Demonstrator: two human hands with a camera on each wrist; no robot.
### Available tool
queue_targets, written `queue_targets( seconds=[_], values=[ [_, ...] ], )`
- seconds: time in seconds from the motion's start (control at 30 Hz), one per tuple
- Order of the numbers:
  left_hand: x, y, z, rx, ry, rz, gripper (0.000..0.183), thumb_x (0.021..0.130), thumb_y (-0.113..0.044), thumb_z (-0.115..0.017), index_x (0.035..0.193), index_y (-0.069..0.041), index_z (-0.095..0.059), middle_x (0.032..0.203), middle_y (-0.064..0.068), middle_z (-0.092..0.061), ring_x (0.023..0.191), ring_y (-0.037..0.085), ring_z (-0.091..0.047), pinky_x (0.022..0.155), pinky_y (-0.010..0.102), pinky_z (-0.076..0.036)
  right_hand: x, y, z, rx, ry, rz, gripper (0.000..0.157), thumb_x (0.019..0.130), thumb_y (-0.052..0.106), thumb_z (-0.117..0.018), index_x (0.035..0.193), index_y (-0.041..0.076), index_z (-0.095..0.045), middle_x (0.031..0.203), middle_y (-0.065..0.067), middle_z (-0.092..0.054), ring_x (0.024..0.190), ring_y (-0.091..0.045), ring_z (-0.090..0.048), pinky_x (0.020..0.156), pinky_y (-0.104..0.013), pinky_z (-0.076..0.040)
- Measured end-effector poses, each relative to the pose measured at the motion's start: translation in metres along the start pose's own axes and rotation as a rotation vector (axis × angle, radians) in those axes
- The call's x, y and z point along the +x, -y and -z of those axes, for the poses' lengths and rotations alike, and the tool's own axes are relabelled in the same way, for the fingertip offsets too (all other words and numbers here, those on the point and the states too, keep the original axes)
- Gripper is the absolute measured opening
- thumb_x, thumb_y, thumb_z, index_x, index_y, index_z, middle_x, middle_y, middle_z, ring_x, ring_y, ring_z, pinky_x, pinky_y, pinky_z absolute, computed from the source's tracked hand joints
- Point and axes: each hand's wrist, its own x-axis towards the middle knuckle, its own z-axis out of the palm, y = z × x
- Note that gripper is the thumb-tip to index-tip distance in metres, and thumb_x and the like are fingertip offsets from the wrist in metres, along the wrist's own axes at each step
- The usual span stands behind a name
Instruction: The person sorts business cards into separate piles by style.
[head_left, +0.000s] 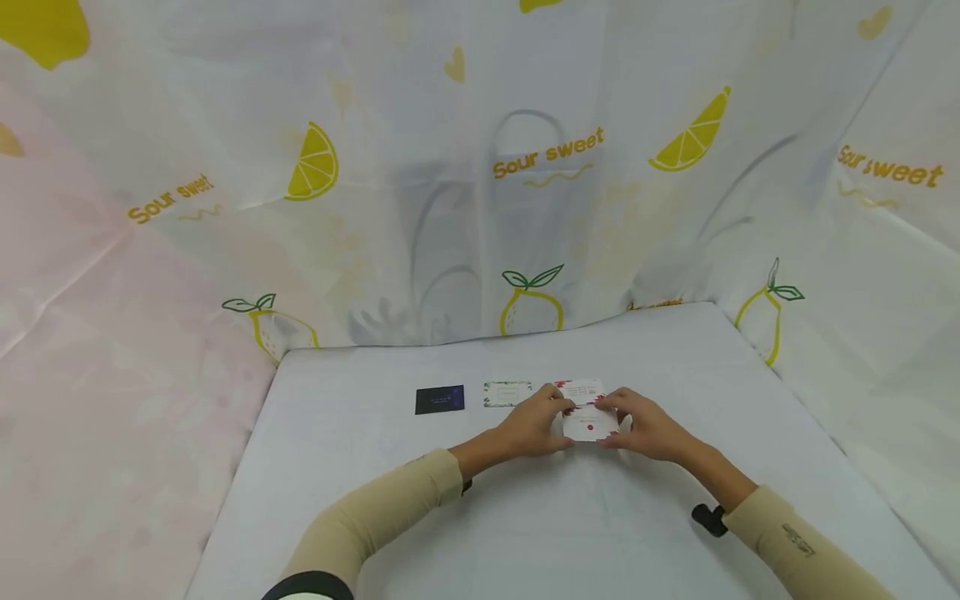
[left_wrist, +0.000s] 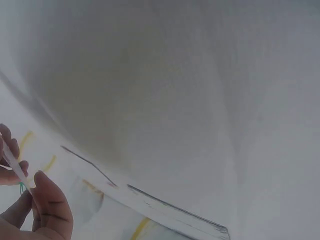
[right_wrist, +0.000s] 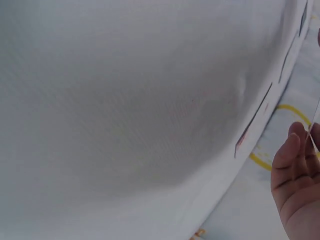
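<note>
Between both hands is a white card [head_left: 591, 425] with a red dot and red floral corners, held off the table. My left hand [head_left: 536, 423] pinches its left edge, thumb below and fingers above. My right hand [head_left: 647, 425] pinches the right edge the same way. In the left wrist view the card [left_wrist: 18, 167] shows nearly edge-on; whether it is a single card I cannot tell. Just behind it a second white card [head_left: 581, 389] with red floral corners lies on the table, partly hidden by the fingers.
Left of the hands lie a white card with a leafy border [head_left: 507, 393], partly covered by the left hand, and a dark card [head_left: 439, 399]. All rest on a white-covered table [head_left: 360, 467]. A lemon-print curtain [head_left: 450, 233] rises along the table's back and sides.
</note>
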Motion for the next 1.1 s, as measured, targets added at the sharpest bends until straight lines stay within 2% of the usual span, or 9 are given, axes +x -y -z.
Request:
queue_targets(
  seconds=[0.2,0.4,0.53,0.67,0.87,0.97,1.1],
  values=[
    [0.020,0.007,0.006,0.016,-0.014,0.042,0.058,0.081,-0.034,-0.081,0.132,-0.011,-0.062,0.123,0.005,-0.055,0.090,0.008,-0.053,0.075,0.018,-0.046,0.017,-0.003,0.001,-0.157,-0.059,0.033,0.055,0.078,0.017,-0.084,0.126,0.001,-0.063,0.121,-0.010,-0.060,0.103,-0.020,-0.059,0.088,-0.039,-0.052],
    [0.036,0.012,0.007,0.056,0.006,0.087,0.057,0.084,-0.035,-0.079,0.132,-0.011,-0.062,0.123,0.005,-0.056,0.096,0.011,-0.057,0.080,0.022,-0.050,0.032,-0.014,0.003,-0.152,-0.073,0.050,0.051,0.079,0.012,-0.083,0.123,-0.003,-0.063,0.120,-0.016,-0.061,0.103,-0.026,-0.061,0.088,-0.046,-0.051],
    [0.049,0.015,0.005,0.078,0.024,0.144,0.055,0.084,-0.036,-0.079,0.130,-0.011,-0.063,0.121,0.004,-0.056,0.103,0.012,-0.058,0.087,0.025,-0.050,0.043,-0.024,0.004,-0.166,-0.072,0.030,0.049,0.079,0.012,-0.082,0.123,-0.002,-0.063,0.121,-0.018,-0.061,0.104,-0.029,-0.061,0.090,-0.049,-0.050],
    [0.065,0.015,0.007,0.071,0.047,0.210,0.051,0.082,-0.034,-0.081,0.125,-0.009,-0.066,0.115,0.004,-0.057,0.100,0.012,-0.057,0.087,0.027,-0.050,0.055,-0.032,0.008,-0.176,-0.041,-0.007,0.048,0.081,0.013,-0.081,0.122,-0.002,-0.064,0.121,-0.019,-0.061,0.107,-0.033,-0.060,0.094,-0.052,-0.048],
    [0.086,0.020,0.010,0.050,0.059,0.248,0.048,0.081,-0.034,-0.082,0.119,-0.008,-0.068,0.108,0.003,-0.058,0.094,0.012,-0.055,0.086,0.028,-0.049,0.071,-0.039,0.018,-0.193,0.009,-0.069,0.048,0.081,0.016,-0.081,0.122,-0.002,-0.065,0.123,-0.020,-0.062,0.116,-0.038,-0.058,0.100,-0.054,-0.044],
    [0.089,0.026,0.005,0.057,0.064,0.289,0.047,0.079,-0.035,-0.084,0.115,-0.009,-0.069,0.105,0.002,-0.058,0.091,0.012,-0.054,0.084,0.029,-0.048,0.078,-0.042,0.014,-0.173,0.025,-0.079,0.048,0.081,0.017,-0.081,0.122,-0.002,-0.065,0.122,-0.020,-0.063,0.115,-0.037,-0.058,0.100,-0.054,-0.045],
    [0.084,0.031,-0.010,0.058,0.129,0.350,0.045,0.078,-0.036,-0.084,0.113,-0.011,-0.070,0.101,0.000,-0.056,0.086,0.012,-0.053,0.079,0.029,-0.048,0.076,-0.049,-0.001,-0.165,0.092,-0.101,0.049,0.081,0.021,-0.082,0.122,0.000,-0.066,0.121,-0.017,-0.063,0.110,-0.033,-0.059,0.095,-0.050,-0.048]
  ],
)
